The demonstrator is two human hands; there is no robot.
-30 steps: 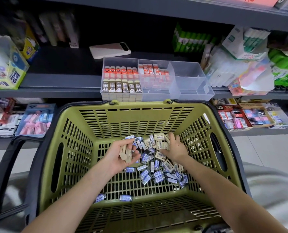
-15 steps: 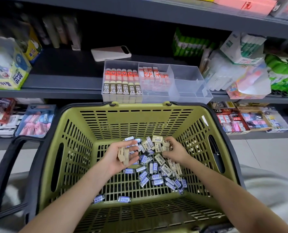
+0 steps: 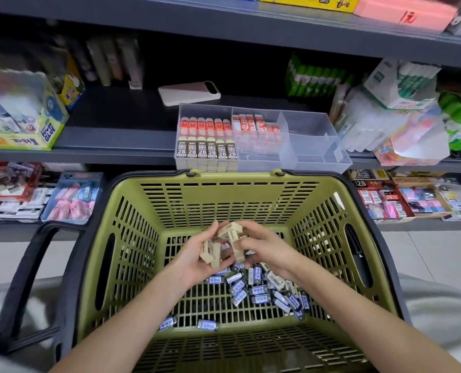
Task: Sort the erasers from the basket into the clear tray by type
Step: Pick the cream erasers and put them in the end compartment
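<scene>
Reference object: basket (image 3: 143, 238) (olive, slatted, with black handles).

- Left hand (image 3: 194, 257) was over the middle of the basket floor, palm up. Its fingers were curled round a beige stack (image 3: 210, 253) of erasers.
- Right hand (image 3: 269, 247) was just beside it, toward the basket's right wall. Its fingers (image 3: 253, 232) were pinching a beige cluster (image 3: 230, 232), held a little higher than the stack. Whether the two bundles touched, I could not tell.
- Blue erasers (image 3: 253, 288) lay loose on the basket floor, heaped under the hands and toward the right wall. Two strays sat apart, near the basket's near wall. A few beige-sleeved pieces were mixed into the right side of the heap.
- Tray (image 3: 318, 146) stood on the shelf (image 3: 111, 135) just beyond the basket's far rim. The compartment nearest the basket's left side held two neat rows, red-topped erasers behind and "2B" ones in front. The middle compartment held red-and-white erasers, less orderly.
- Phone (image 3: 189, 92) lay flat on the same shelf, farther from the basket than the tray.
- Glue box (image 3: 22, 122) stood on that shelf well beyond the basket's left handle (label blurred in part).
</scene>
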